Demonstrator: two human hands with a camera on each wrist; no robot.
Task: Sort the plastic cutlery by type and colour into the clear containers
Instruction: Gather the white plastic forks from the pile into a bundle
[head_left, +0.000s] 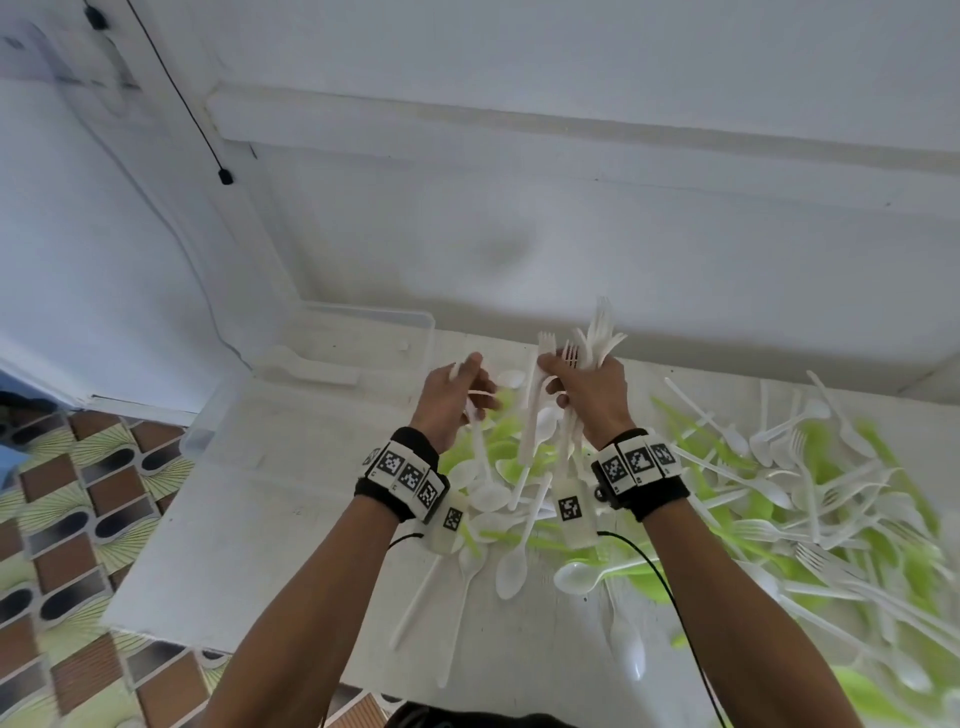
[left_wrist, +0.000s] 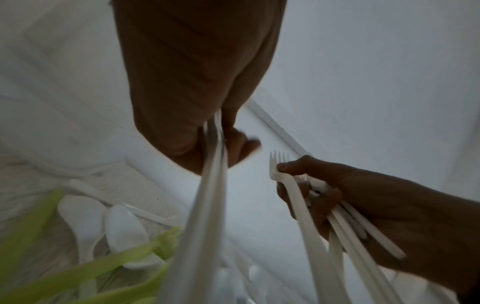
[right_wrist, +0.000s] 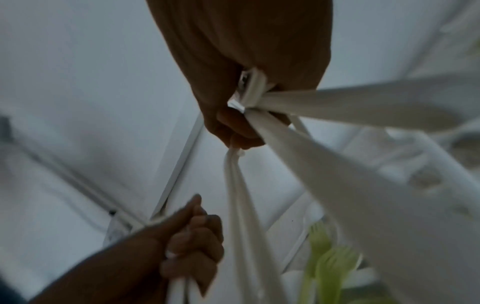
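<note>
Both my hands are raised over a white table (head_left: 260, 519). My right hand (head_left: 587, 395) grips a bunch of white forks (head_left: 597, 338), tines up and handles hanging down; the same bundle (right_wrist: 259, 98) fans out below my right palm (right_wrist: 246, 51). My left hand (head_left: 457, 389), just left of it, is curled round a couple of white cutlery handles (left_wrist: 215, 164); their heads are hidden. In the left wrist view the right hand (left_wrist: 363, 195) shows one fork's tines (left_wrist: 279, 158). Mixed white and green cutlery (head_left: 779, 493) lies piled on the table beneath and to the right.
A clear container (head_left: 374, 317) stands at the table's back left corner against the wall. Left of the table's edge is patterned floor (head_left: 78, 493). A black cable (head_left: 176, 93) hangs down the wall, and another (head_left: 665, 597) trails from my right wrist.
</note>
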